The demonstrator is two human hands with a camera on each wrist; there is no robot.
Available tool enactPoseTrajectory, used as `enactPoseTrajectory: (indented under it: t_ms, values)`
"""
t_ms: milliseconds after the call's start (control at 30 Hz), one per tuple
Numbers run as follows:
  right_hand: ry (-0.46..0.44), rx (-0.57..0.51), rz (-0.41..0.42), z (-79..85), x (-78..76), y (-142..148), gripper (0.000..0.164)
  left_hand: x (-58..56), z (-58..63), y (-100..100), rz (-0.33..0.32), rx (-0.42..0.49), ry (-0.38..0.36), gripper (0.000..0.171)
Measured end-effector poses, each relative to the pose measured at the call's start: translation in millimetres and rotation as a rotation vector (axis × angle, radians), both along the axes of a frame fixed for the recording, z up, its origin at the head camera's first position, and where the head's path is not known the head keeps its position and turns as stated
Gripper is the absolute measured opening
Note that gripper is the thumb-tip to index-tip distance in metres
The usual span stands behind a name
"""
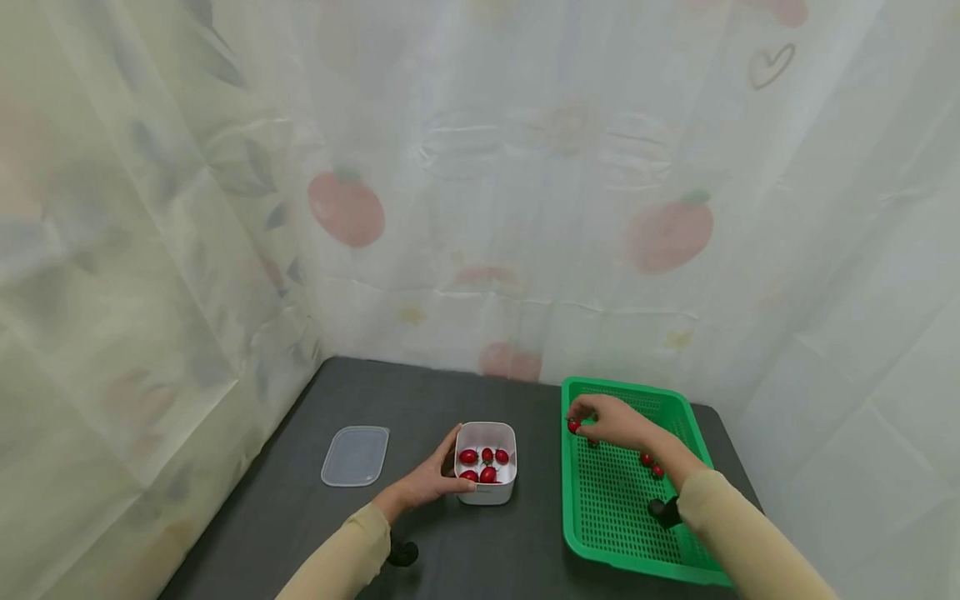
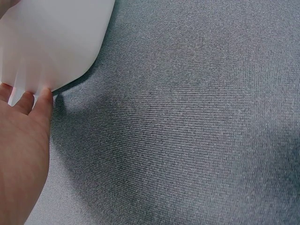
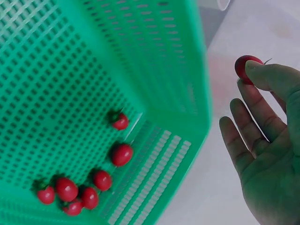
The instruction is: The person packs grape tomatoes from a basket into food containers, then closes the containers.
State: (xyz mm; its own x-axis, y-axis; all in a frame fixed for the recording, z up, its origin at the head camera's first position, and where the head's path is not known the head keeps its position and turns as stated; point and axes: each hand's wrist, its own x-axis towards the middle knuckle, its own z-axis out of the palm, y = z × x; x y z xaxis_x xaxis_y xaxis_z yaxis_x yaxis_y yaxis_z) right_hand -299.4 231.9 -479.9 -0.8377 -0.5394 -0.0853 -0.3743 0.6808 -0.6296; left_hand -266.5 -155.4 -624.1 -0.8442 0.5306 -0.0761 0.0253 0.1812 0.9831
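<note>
right grip (image 1: pixel 611 421) pinching a tomato (image 1: pixel 573 426) above the basket (image 1: pixel 600 500), fingertips clamped on it | left grip (image 1: pixel 431 479) resting open against the tub (image 1: pixel 487 492) on the counter (image 1: pixel 450 550) | lid (image 1: pixel 356 456) lying beyond its left

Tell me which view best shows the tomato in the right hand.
The right wrist view: the pinched tomato sits large and sharp at the right hand's fingertips. The head view shows it only as a small red dot over the green basket. The left wrist view shows no tomato, only the white container and table.
</note>
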Motion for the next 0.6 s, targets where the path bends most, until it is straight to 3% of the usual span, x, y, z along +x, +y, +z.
enactPoseTrajectory:
  t_ms: [167,600]
  values:
    - [-0.026,-0.010,0.004,0.9,-6.6,-25,0.019,-1.6,-2.6,0,0.001,0.001,0.002,0.109]
    - [0.068,0.025,0.118,-4.4,-24.5,-86,0.019,-2.8,-6.1,0,0.005,-0.002,0.004,0.107]
